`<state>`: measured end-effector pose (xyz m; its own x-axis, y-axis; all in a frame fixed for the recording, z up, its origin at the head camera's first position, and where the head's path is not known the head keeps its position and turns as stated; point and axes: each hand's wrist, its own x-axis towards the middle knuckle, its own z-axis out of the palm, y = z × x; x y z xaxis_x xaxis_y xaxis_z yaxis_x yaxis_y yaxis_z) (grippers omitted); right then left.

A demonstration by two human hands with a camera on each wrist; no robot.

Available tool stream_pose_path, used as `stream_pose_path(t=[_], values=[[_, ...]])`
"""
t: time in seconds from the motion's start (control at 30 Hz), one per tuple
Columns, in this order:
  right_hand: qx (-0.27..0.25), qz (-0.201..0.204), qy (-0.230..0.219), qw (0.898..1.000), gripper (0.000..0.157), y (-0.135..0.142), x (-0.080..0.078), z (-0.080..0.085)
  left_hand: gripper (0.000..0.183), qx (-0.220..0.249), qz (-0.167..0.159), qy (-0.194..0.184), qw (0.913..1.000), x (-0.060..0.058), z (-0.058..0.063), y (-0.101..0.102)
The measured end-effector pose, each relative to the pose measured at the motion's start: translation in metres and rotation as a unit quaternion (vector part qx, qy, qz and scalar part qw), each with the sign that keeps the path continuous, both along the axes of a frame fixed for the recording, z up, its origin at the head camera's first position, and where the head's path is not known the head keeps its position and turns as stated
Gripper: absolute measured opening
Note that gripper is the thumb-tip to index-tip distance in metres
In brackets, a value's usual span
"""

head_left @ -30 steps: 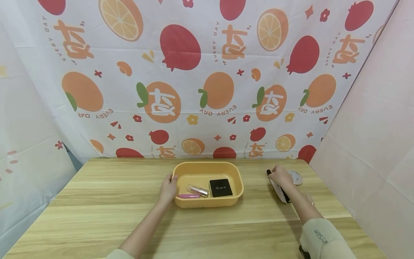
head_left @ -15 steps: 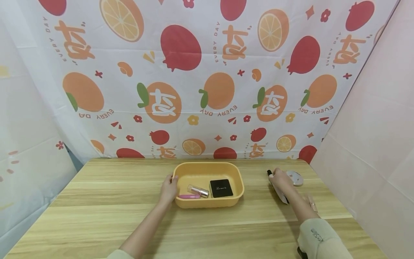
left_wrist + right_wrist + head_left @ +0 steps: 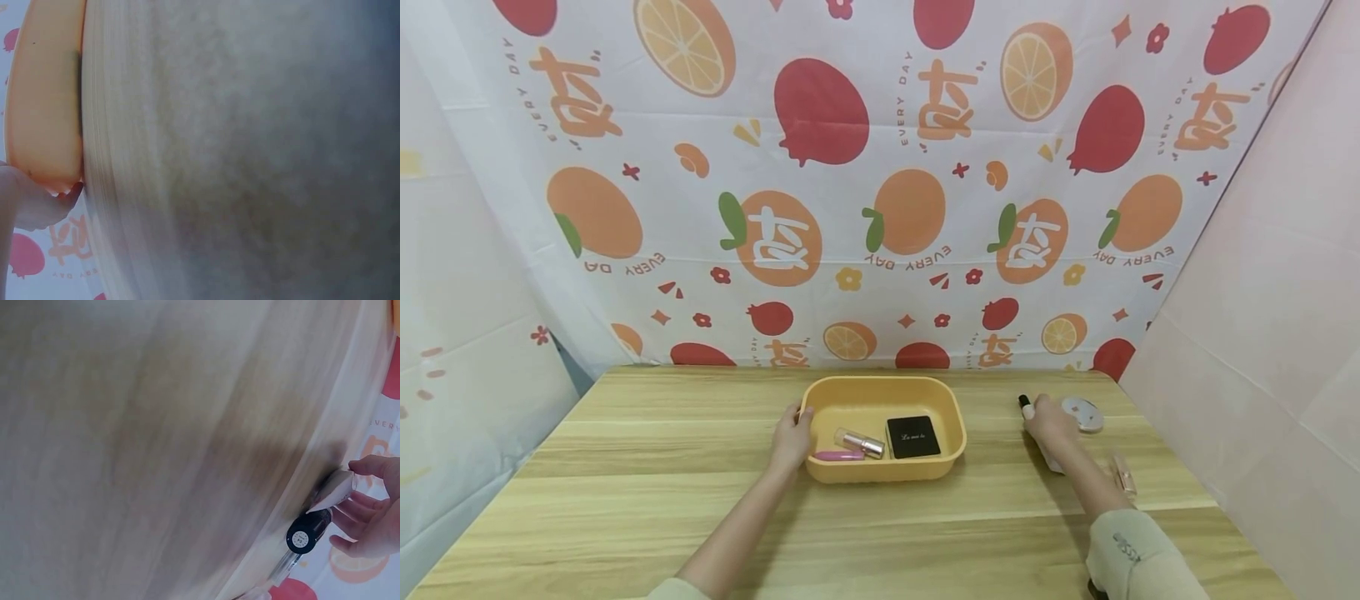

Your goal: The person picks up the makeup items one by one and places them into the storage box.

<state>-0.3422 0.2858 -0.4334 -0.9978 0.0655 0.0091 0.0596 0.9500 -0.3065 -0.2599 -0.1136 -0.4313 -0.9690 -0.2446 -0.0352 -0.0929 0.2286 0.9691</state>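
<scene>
My left hand (image 3: pixel 792 437) grips the left end of a yellow plastic storage bin (image 3: pixel 883 472), thumb over the rim and fingers outside. In the bin lie a pink pen-like tube (image 3: pixel 838 456), a lipstick (image 3: pixel 859 443) and a square black compact (image 3: pixel 913 437). To the right, my right hand (image 3: pixel 1051 427) holds a white cosmetic tube (image 3: pixel 334 490) between thumb and fingers, low over the table. A black cylinder (image 3: pixel 306 532) with a round white label lies against the fingers in the right wrist view. A black tip (image 3: pixel 1025 402) shows beyond the hand in the head view.
Right of my right hand lies a round white-grey item (image 3: pixel 1083 414). Nearer my forearm is a small clear and pinkish item (image 3: pixel 1123 475). A dark object (image 3: pixel 1097 590) peeks out under the right sleeve. A fruit-print curtain (image 3: pixel 895 275) hangs behind the table.
My right hand has moved slightly nearer me, and less of the white tube shows below it. The small pinkish item shows more beside the forearm. The left hand and bin stay put.
</scene>
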Motion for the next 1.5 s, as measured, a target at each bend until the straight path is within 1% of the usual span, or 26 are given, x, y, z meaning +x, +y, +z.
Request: stream_pose_path(t=[0.13, 0.37, 0.63, 0.77, 0.87, 1.1, 1.27, 1.37, 1.5], values=[[0.032, 0.01, 0.013, 0.999, 0.031, -0.004, -0.001, -0.001, 0.044, 0.0, 0.002, 0.0, 1.0, 0.0, 0.0, 0.0], [0.054, 0.033, 0.049, 0.997, 0.031, -0.01, 0.003, 0.0, 0.045, 0.001, 0.002, -0.001, 1.0, 0.0, 0.0, 0.0], [0.032, 0.03, 0.061, 0.997, 0.03, -0.012, 0.005, -0.001, 0.047, 0.008, -0.005, -0.008, 0.9999, 0.0, -0.001, 0.0], [0.032, 0.041, 0.078, 0.996, 0.027, -0.011, 0.005, -0.003, 0.047, 0.008, -0.007, -0.011, 0.9999, 0.0, -0.001, 0.0], [0.03, 0.047, 0.096, 0.994, 0.024, -0.011, 0.005, -0.003, 0.047, 0.005, -0.005, -0.006, 1.0, 0.0, -0.001, 0.0], [0.041, 0.05, 0.117, 0.991, 0.03, -0.012, 0.002, -0.001, 0.045, 0.007, -0.002, 0.001, 1.0, 0.0, -0.001, 0.001], [0.019, 0.069, 0.144, 0.987, 0.026, -0.017, 0.002, 0.005, 0.046, 0.009, -0.003, 0.001, 1.0, -0.001, -0.001, 0.001], [0.02, 0.087, 0.158, 0.983, 0.026, -0.024, 0.005, 0.011, 0.046, 0.01, -0.001, 0.004, 0.9999, -0.001, -0.001, 0.001], [0.025, 0.101, 0.154, 0.982, 0.029, -0.035, 0.007, 0.019, 0.046, 0.008, 0.001, 0.005, 1.0, -0.001, -0.002, 0.0]])
